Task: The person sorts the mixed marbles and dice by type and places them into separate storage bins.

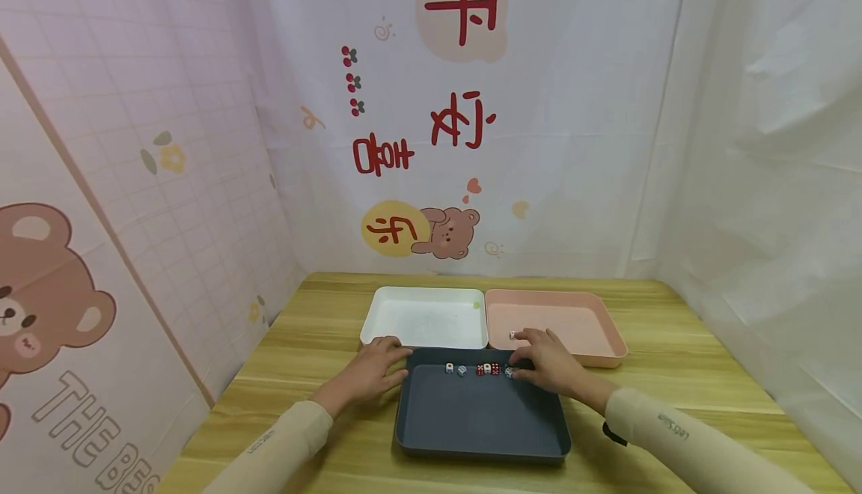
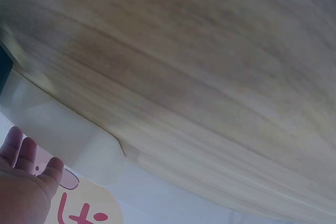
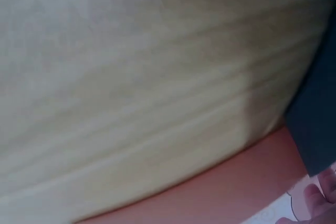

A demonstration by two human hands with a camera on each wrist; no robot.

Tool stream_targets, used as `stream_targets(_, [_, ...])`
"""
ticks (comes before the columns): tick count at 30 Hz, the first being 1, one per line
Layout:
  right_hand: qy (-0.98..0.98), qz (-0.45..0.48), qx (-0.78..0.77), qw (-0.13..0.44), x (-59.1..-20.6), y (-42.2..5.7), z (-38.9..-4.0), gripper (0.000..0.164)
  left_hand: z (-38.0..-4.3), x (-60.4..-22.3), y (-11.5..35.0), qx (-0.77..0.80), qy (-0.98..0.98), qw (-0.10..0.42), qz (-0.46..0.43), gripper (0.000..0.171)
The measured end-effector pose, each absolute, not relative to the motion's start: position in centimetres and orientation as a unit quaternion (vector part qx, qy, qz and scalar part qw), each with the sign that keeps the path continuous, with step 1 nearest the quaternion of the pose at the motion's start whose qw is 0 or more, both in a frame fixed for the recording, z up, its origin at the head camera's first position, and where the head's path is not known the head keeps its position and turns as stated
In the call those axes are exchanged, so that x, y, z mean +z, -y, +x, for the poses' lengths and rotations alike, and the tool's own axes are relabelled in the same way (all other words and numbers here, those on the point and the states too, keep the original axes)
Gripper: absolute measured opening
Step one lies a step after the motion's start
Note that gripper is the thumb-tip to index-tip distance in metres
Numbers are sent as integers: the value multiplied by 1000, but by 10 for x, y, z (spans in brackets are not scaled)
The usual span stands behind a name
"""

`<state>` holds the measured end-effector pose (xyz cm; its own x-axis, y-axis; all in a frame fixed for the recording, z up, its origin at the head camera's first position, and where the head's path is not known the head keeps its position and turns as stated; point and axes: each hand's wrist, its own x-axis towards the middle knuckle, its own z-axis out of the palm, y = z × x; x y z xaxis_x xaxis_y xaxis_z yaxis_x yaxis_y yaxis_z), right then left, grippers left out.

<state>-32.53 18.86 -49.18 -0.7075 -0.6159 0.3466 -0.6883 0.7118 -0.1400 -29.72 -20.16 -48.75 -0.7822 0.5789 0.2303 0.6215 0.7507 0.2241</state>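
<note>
In the head view, a dark grey tray (image 1: 481, 430) lies on the table with several small red and white dice (image 1: 488, 368) in a loose row near its far side. My right hand (image 1: 548, 363) reaches over the tray's far right corner, its thumb and index finger pinching a white die (image 1: 509, 373) at the row's right end. Beside another fingertip, a white die (image 1: 513, 334) shows against the pink tray (image 1: 599, 329). My left hand (image 1: 369, 370) rests at the dark tray's left rim, fingers extended and holding nothing. The left wrist view shows fingers (image 2: 26, 156) at its lower left.
A white tray (image 1: 426, 318) stands behind the dark one, side by side with the pink tray. All three sit on a wood-grain table (image 1: 303, 322). Printed cloth walls (image 1: 572, 142) enclose the table at the back and sides.
</note>
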Motion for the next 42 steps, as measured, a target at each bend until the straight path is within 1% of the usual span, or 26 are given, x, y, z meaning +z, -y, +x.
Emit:
stream_targets(12, [927,338,98,128,-504,-187,-325,20,-297,-488,202,-143,933,74,-321,40])
stream_targets(19, [924,343,101,138,-503,-185,-325,14,-298,-489,202,-143,934,74,-319,40])
stream_targets(25, [920,348,113,140,-504,-184,-324,14,-300,-492,202,-131,935,82,-318,40])
stream_targets(32, [916,358,99,148,-505,-183,-325,13,-300,-493,202,-137,935,77,-317,41])
stream_targets(42, [917,357,98,145,-503,-183,-324,12,-298,-491,202,-138,935,77,-318,40])
